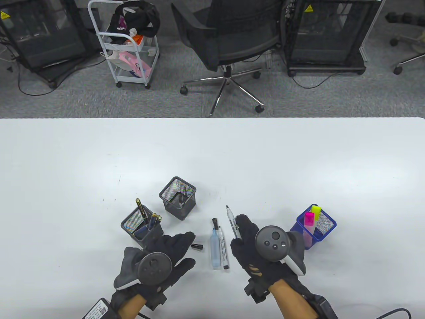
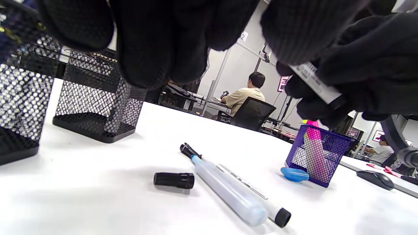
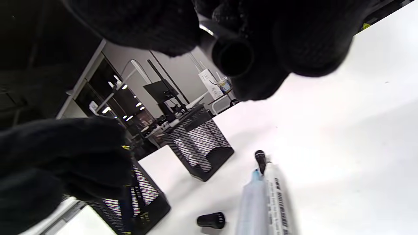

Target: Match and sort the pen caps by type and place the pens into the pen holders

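Observation:
My right hand (image 1: 239, 236) grips an uncapped white marker (image 1: 232, 220), black tip pointing away; its barrel shows in the left wrist view (image 2: 314, 82) and its butt end in the right wrist view (image 3: 232, 58). My left hand (image 1: 186, 249) hovers with fingers stretched out and empty, fingertips just left of a loose black cap (image 1: 197, 246) (image 2: 174, 180) (image 3: 211, 220). A translucent blue marker (image 1: 215, 250) (image 2: 228, 191) and a white marker (image 1: 223, 249) lie side by side between my hands. A blue cap (image 2: 294, 174) lies beside the blue mesh holder (image 1: 327, 223) (image 2: 328, 147).
Two black mesh holders stand at the left: the far one (image 1: 177, 198) (image 3: 199, 147) has one pen, the near one (image 1: 132, 223) several dark pens. The blue holder carries a pink highlighter (image 1: 309, 221) and a yellow one (image 1: 316, 210). Behind the table stands an office chair (image 1: 229, 36).

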